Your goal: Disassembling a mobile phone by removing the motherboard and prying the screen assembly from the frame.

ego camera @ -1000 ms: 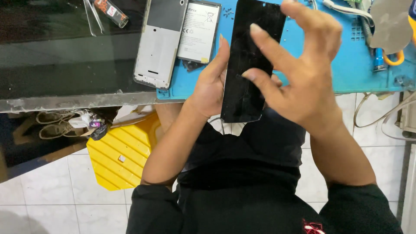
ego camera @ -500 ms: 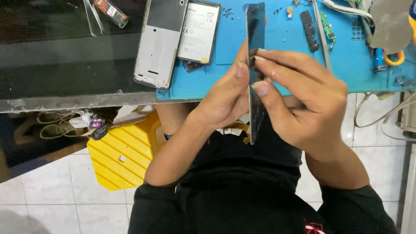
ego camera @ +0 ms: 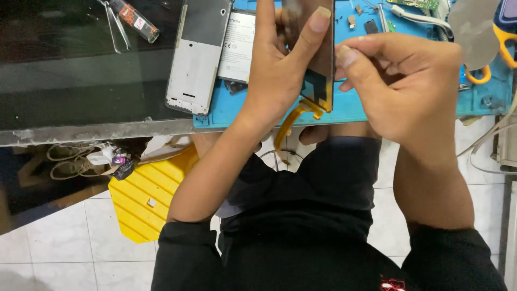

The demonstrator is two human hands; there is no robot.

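The left hand (ego camera: 277, 70) holds a phone screen panel (ego camera: 318, 64) above the blue work mat (ego camera: 350, 108), its thumb pressed on the panel's upper face and the fingers closed behind it. The panel shows its brownish back, and an orange flex ribbon (ego camera: 291, 121) hangs from its lower end, curling down past the near edge of the mat. The right hand (ego camera: 404, 81) is closed to a narrow pinch, with thumb and forefinger tips touching the panel's right edge; whether it grips anything small there cannot be told.

Left of the panel, half on the mat and half on the dark table (ego camera: 81, 70), lies a silver phone frame (ego camera: 196, 54), and a white battery (ego camera: 237, 46) lies between that frame and the left hand. Further left of the panel, tweezers (ego camera: 116, 24) and a small tube (ego camera: 139, 21) rest on the table. Right of the panel, small parts (ego camera: 366, 21) are scattered on the mat, and yellow-handled scissors (ego camera: 498, 48) sit at its far right end. Below the panel's level, a yellow stool (ego camera: 145, 199) stands on the tiled floor.
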